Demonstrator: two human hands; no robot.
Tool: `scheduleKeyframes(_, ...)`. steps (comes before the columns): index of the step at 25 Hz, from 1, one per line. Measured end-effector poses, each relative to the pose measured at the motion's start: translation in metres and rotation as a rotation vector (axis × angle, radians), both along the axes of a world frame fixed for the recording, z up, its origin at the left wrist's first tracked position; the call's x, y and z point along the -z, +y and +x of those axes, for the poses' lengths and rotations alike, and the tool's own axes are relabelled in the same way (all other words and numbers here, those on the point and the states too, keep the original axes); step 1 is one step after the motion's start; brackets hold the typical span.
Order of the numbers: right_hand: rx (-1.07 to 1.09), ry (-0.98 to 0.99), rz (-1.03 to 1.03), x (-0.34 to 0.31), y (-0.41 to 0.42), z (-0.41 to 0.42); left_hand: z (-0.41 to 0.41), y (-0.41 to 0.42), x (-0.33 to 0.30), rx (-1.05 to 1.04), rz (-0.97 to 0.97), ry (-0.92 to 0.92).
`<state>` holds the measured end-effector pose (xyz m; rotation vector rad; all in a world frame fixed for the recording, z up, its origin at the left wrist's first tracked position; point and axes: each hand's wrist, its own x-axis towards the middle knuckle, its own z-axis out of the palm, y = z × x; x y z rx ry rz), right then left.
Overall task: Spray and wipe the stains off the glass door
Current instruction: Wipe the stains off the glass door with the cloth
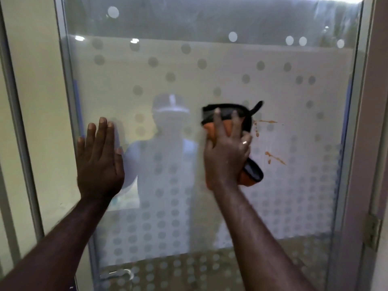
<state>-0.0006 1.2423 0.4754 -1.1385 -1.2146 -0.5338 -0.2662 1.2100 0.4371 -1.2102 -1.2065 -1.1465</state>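
Note:
The glass door [210, 66] fills the view, frosted with a pattern of grey dots. Orange-brown stains [275, 157] streak the glass right of centre, with more stains [265, 122] higher up. My right hand [226, 152] presses an orange, grey and black cloth [227, 113] flat against the glass just left of the stains; a black loop sticks out of the cloth's top right. My left hand [99, 156] lies flat on the glass near the door's left edge, fingers spread, holding nothing. No spray bottle is in view.
A metal frame [67, 85] borders the door on the left, beside a cream wall panel [35, 101]. On the right stand the door jamb [375, 122] and a hinge [372, 232]. A door handle [117, 275] shows at the bottom left. A person's reflection shows in the glass.

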Motion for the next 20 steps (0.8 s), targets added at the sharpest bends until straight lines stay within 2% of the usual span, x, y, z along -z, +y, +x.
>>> scheduleKeyframes(2,-0.040,-0.160,0.034,0.011,-0.008,-0.021,-0.001,0.002,0.001,0.003,0.004,0.000)
scheduleKeyframes(4,-0.061,-0.260,0.053,-0.011,-0.003,-0.014,-0.005,0.004,0.002,0.006,0.007,0.010)
scheduleKeyframes(7,-0.015,-0.096,0.024,-0.034,0.013,0.038,-0.011,0.009,0.002,0.011,0.004,0.024)
scheduleKeyframes(10,0.013,-0.017,0.000,-0.002,0.017,0.053,-0.009,0.011,0.003,0.018,0.023,0.021)
scheduleKeyframes(13,-0.037,-0.206,0.054,0.017,0.007,0.020,-0.009,0.009,0.003,0.006,0.029,0.026)
scheduleKeyframes(15,-0.036,-0.313,0.080,0.001,0.009,0.020,-0.008,0.009,0.002,0.002,0.027,0.019)
scheduleKeyframes(17,0.000,-0.266,0.068,-0.015,0.019,0.047,-0.006,0.007,0.002,-0.004,0.020,0.002)
scheduleKeyframes(20,0.010,-0.043,-0.015,-0.006,0.028,0.085,-0.005,0.005,0.003,-0.013,0.012,-0.006)
